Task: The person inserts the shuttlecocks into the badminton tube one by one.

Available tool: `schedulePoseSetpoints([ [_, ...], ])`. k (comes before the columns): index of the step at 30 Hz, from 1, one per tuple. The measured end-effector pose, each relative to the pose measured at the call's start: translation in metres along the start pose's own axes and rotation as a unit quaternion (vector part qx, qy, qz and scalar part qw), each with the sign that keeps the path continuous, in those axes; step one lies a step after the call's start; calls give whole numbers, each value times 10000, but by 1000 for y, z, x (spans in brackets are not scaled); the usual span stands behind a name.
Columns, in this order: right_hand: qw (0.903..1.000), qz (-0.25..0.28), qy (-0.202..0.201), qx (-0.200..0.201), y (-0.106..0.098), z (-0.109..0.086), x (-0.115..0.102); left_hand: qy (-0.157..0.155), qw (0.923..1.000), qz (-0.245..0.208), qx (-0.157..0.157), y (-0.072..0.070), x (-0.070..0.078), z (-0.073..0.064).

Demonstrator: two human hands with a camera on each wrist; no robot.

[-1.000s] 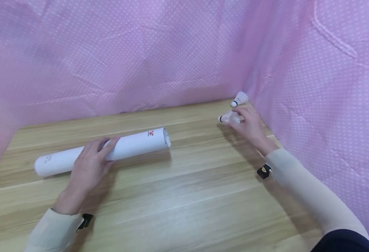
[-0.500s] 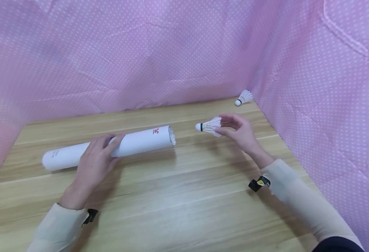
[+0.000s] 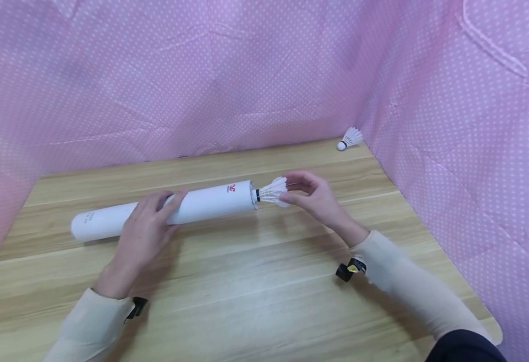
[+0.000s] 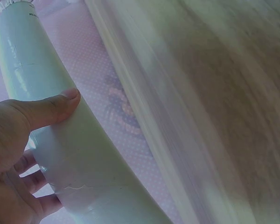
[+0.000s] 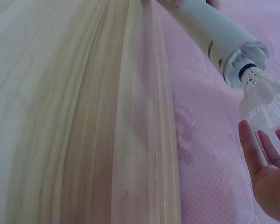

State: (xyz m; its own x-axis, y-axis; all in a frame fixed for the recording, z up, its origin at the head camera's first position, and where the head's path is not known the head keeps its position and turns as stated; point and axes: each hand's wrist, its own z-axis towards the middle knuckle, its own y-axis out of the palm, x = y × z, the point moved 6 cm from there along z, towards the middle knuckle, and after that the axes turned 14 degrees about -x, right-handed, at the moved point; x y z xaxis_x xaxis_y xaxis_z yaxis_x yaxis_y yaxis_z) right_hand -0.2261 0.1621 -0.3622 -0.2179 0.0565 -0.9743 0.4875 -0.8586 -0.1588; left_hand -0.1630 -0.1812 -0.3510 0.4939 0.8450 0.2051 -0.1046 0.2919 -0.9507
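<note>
My left hand (image 3: 144, 229) grips a white shuttlecock tube (image 3: 210, 202) around its middle, thumb on the near side in the left wrist view. The tube lies tilted slightly, its mouth toward the right. My right hand (image 3: 316, 198) pinches a white feather shuttlecock (image 3: 272, 192) by the skirt's edge. In the right wrist view the cork end of the shuttlecock (image 5: 263, 95) is at the mouth of the tube (image 5: 210, 32). Part of the cork is hidden by the rim.
A second shuttlecock (image 3: 349, 139) lies at the far right corner of the wooden table (image 3: 246, 291). Pink dotted cloth (image 3: 192, 75) hangs behind the table and along its right side.
My right hand has lifted the shuttlecock from near the far corner and carried it left to the tube's mouth. The left hand keeps its grip on the tube.
</note>
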Motion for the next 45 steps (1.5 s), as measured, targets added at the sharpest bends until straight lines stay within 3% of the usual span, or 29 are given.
schedulePoseSetpoints([
  [11,9995,-95,-2,-290,27,11,-5,154,9998,-13,100,-2,9,3],
  [18,9995,-31,56,-322,32,12,-6,52,10000,13,59,-3,9,4],
  [25,9969,211,-206,-727,33,12,-7,48,9999,34,97,-4,7,2],
  [30,9955,291,-137,-894,34,11,-8,82,9999,32,144,-5,6,1],
  [45,9955,503,-109,-790,39,12,-5,80,9999,23,131,-5,7,-1],
])
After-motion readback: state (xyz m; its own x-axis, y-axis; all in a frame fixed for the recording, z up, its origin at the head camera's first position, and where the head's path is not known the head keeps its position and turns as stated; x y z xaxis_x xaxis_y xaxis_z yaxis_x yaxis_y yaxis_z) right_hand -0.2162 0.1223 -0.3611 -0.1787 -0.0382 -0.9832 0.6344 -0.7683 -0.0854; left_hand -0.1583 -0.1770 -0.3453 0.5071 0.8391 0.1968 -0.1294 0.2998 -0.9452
